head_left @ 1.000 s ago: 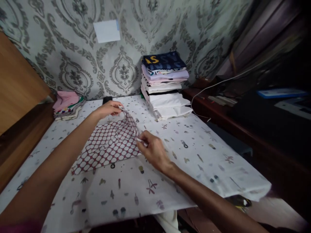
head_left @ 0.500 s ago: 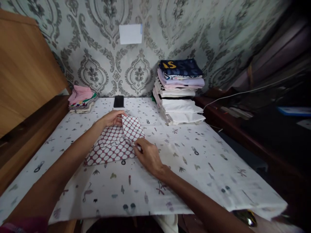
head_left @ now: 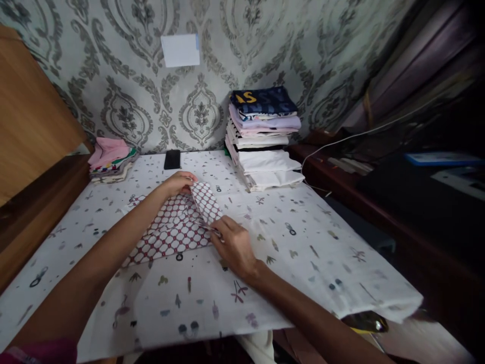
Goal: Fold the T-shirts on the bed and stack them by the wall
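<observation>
A white cloth with a dark red lattice pattern (head_left: 174, 227) lies partly folded on the table, left of centre. My left hand (head_left: 181, 183) pinches its far edge, fingers closed, lifting a flap off the table. Nearer to me, my right hand (head_left: 235, 243) is closed on the right-hand end of the same flap. Between the two hands the raised edge runs slantwise, with creases beneath it. My left forearm hides some of the cloth's left side.
A tall stack of folded clothes (head_left: 265, 139) stands at the back right. At the back left is a smaller pile (head_left: 110, 159), with a black phone (head_left: 172, 160) beside it. A white cable (head_left: 352, 135) crosses the dark furniture on the right.
The view has turned slightly right, shifting the scene left. The flap between my hands looks narrower and more tightly drawn. Both hands keep their hold.
</observation>
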`<action>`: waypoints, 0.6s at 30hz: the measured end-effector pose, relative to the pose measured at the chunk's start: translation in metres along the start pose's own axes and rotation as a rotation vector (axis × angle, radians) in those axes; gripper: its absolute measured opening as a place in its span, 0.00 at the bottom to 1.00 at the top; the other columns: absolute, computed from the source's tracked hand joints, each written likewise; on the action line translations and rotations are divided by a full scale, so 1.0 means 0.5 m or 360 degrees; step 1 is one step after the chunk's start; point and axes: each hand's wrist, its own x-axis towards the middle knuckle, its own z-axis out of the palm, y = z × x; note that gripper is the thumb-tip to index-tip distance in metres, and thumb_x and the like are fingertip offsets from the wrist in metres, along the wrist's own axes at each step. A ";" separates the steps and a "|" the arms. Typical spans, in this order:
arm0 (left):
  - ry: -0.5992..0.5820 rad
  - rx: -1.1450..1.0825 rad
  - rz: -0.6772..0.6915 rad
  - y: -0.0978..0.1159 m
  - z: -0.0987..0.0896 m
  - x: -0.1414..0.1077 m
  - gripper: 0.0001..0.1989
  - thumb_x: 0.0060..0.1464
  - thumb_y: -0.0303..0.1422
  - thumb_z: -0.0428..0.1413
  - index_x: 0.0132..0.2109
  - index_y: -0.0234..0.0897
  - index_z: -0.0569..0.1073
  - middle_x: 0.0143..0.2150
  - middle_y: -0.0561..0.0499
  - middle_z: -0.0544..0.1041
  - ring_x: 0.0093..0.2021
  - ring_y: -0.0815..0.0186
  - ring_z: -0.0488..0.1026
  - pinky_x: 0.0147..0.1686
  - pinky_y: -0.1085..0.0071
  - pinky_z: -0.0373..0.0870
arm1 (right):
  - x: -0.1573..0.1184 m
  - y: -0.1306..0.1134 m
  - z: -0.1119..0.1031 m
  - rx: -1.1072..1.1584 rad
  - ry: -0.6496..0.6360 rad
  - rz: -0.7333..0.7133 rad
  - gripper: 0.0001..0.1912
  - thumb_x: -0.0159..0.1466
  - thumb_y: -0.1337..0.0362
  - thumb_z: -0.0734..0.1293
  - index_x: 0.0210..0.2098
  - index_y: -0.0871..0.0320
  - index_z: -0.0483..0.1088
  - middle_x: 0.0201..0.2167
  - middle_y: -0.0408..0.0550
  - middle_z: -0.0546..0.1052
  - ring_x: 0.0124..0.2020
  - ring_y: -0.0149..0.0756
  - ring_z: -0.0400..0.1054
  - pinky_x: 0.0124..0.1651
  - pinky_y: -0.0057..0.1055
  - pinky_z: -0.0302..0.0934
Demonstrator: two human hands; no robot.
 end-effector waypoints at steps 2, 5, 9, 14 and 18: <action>0.0010 0.0071 -0.0001 -0.007 -0.016 -0.010 0.07 0.41 0.20 0.63 0.30 0.31 0.75 0.24 0.51 0.75 0.26 0.68 0.74 0.28 0.72 0.74 | -0.004 -0.009 0.013 -0.0143 -0.0124 -0.0153 0.08 0.66 0.72 0.63 0.34 0.55 0.70 0.33 0.48 0.75 0.35 0.37 0.69 0.37 0.30 0.60; 0.0036 0.0131 0.0021 -0.015 -0.032 -0.019 0.08 0.40 0.21 0.65 0.30 0.32 0.76 0.23 0.53 0.73 0.26 0.69 0.73 0.29 0.71 0.74 | -0.003 -0.015 0.020 -0.0245 -0.0220 -0.0284 0.08 0.65 0.74 0.63 0.33 0.55 0.70 0.32 0.47 0.75 0.34 0.37 0.67 0.35 0.31 0.58; 0.0068 0.0129 0.0067 -0.017 -0.032 -0.010 0.07 0.42 0.23 0.65 0.30 0.32 0.75 0.25 0.51 0.74 0.28 0.69 0.73 0.32 0.70 0.75 | 0.014 -0.016 0.018 -0.0146 -0.0054 -0.0104 0.06 0.66 0.71 0.62 0.34 0.56 0.68 0.33 0.47 0.74 0.34 0.37 0.67 0.36 0.31 0.58; 0.0121 0.0183 0.0108 -0.021 -0.025 0.001 0.06 0.42 0.24 0.64 0.29 0.33 0.74 0.25 0.51 0.73 0.28 0.69 0.72 0.31 0.71 0.73 | 0.020 -0.027 0.034 -0.0201 -0.0161 0.0016 0.05 0.64 0.72 0.63 0.35 0.56 0.68 0.34 0.48 0.75 0.35 0.38 0.68 0.37 0.31 0.58; 0.0158 0.0330 0.0106 -0.032 -0.029 -0.003 0.05 0.42 0.24 0.62 0.30 0.34 0.75 0.25 0.52 0.72 0.24 0.69 0.69 0.27 0.72 0.70 | 0.007 -0.032 0.043 -0.0146 -0.0435 -0.0138 0.06 0.65 0.63 0.68 0.40 0.57 0.69 0.37 0.51 0.76 0.39 0.41 0.68 0.39 0.33 0.60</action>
